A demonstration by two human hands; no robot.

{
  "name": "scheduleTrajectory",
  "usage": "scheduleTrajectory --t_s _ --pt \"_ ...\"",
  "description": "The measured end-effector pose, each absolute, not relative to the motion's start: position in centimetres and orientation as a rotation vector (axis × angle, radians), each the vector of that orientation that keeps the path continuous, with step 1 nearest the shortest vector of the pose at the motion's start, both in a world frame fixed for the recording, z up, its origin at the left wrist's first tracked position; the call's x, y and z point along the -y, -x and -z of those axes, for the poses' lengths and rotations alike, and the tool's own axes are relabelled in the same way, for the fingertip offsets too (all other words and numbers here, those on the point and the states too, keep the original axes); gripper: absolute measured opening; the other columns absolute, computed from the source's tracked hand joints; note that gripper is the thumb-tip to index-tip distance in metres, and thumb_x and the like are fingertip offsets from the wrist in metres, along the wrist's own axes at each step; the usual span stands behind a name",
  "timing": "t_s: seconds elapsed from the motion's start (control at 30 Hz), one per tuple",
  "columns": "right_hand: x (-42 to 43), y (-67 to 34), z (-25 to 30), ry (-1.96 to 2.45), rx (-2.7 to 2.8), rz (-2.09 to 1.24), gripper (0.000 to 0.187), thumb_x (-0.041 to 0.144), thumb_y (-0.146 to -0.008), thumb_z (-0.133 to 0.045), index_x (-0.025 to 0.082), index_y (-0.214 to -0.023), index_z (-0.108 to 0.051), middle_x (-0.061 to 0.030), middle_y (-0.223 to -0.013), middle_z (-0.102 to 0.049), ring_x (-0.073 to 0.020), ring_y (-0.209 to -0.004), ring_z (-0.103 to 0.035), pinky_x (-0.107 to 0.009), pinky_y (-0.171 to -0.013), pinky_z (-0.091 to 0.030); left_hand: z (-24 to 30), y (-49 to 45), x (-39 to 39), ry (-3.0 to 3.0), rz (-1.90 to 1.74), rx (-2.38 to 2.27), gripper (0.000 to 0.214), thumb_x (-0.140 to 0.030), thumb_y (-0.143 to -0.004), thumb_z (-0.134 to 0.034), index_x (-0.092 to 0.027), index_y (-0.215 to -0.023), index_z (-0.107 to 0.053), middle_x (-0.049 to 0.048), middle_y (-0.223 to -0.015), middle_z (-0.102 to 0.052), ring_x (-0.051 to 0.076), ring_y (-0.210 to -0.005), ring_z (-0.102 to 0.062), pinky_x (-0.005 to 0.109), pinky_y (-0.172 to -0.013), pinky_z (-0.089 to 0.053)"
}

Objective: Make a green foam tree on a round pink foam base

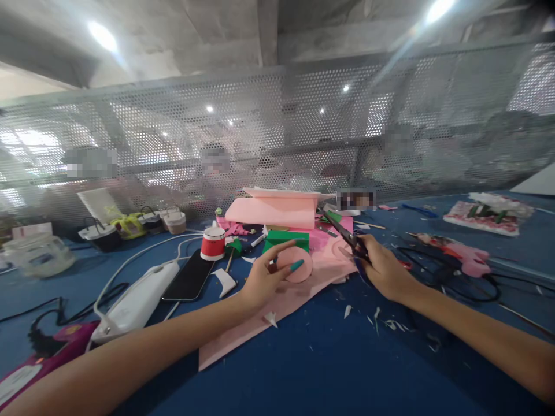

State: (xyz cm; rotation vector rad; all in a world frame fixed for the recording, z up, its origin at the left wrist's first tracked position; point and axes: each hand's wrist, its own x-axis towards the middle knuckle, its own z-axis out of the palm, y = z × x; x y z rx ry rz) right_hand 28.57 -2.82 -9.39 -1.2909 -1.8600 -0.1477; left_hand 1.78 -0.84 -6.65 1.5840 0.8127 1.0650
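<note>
Pink disc point(306, 260) pinched in my left grip point(263, 280), scissors point(340, 229) clasped in my right grip point(382, 267) to the disc's right; I'd pinch lightly, avoiding creases.

Table: blue top point(338, 370), across lower half of the frame | centre: pink paper sheet point(234, 336) is lying | left of centre: black phone point(189, 277), white oblong device point(145, 294) | far left: clear jar point(39, 260) | right: pink glue gun point(474, 260)
</note>
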Motion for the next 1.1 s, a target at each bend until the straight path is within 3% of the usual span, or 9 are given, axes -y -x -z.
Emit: scheduleTrajectory --t_s 0.1,0.27,0.4,0.67,0.97,1.1 --pt "2.8 -28.5 9.5 1.286 1.896 0.137 0.021 0.024 -0.084 -0.041 0.021 -0.105 -0.040 -0.0069 -0.087 -0.059 -0.0224 -0.077 -0.061 -0.034 -0.067 -0.047 6.8 -1.9 0.6 -1.579 -1.135 -0.789 0.055 -0.028 -0.069 -0.072 -0.024 -0.121 -0.056 0.0066 -0.114 -0.062 0.023 -0.092 -0.064 0.033 -0.067 -0.059" --pt "3.1 -28.5 9.4 1.238 1.967 0.254 0.014 0.024 -0.082 -0.042 0.022 -0.096 -0.039 -0.0075 -0.091 -0.051 -0.0210 -0.077 -0.056 -0.034 -0.067 -0.047 6.7 -1.9 0.2 -1.501 -1.243 -0.857 0.037 -0.034 -0.067 -0.074 -0.018 -0.097 -0.060 0.0076 -0.100 -0.065 0.025 -0.095 -0.062 0.033 -0.071 -0.058" --pt "3.4 -28.5 9.0 1.296 1.935 0.407 0.014 0.035 -0.086 -0.043 0.023 -0.088 -0.038 -0.0059 -0.086 -0.046 -0.0197 -0.071 -0.052 -0.030 -0.058 -0.042 6.5 -1.8 0.2 -1.398 -1.226 -0.870 0.044 -0.038 -0.065 -0.075 -0.020 -0.100 -0.057 0.0083 -0.104 -0.064 0.027 -0.089 -0.065 0.036 -0.062 -0.059" --pt "4.4 -27.3 8.3 1.285 2.004 0.417 0.019 0.035 -0.090 -0.036 0.023 -0.077 -0.041 -0.0032 -0.075 -0.049 -0.0153 -0.060 -0.048 -0.026 -0.053 -0.036 6.6 -2.1 0.2 -1.336 -1.258 -0.763 0.051 -0.031 -0.058 -0.081 -0.018 -0.100 -0.056 0.0077 -0.095 -0.070 0.025 -0.092 -0.067 0.039 -0.076 -0.058" --pt "4.8 -26.9 8.1 1.329 2.070 0.478 0.025 0.044 -0.089 -0.036 0.023 -0.084 -0.050 -0.0048 -0.076 -0.057 -0.0178 -0.060 -0.055 -0.027 -0.047 -0.030 6.6 -2.1 0.1 -1.379 -1.233 -0.720 0.057 -0.033 -0.065 -0.077 -0.019 -0.115 -0.054 0.0090 -0.104 -0.069 0.026 -0.097 -0.065 0.037 -0.074 -0.058" --pt "4.2 -27.6 8.4 1.369 2.095 0.438 0.024 0.044 -0.085 -0.043 0.022 -0.086 -0.052 -0.0056 -0.074 -0.062 -0.0204 -0.062 -0.059 -0.027 -0.049 -0.034 7.1 -2.0 -0.3 -1.416 -1.260 -0.724 0.051 -0.033 -0.066 -0.076 -0.017 -0.110 -0.056 0.0092 -0.104 -0.068 0.026 -0.097 -0.064 0.036 -0.072 -0.058"
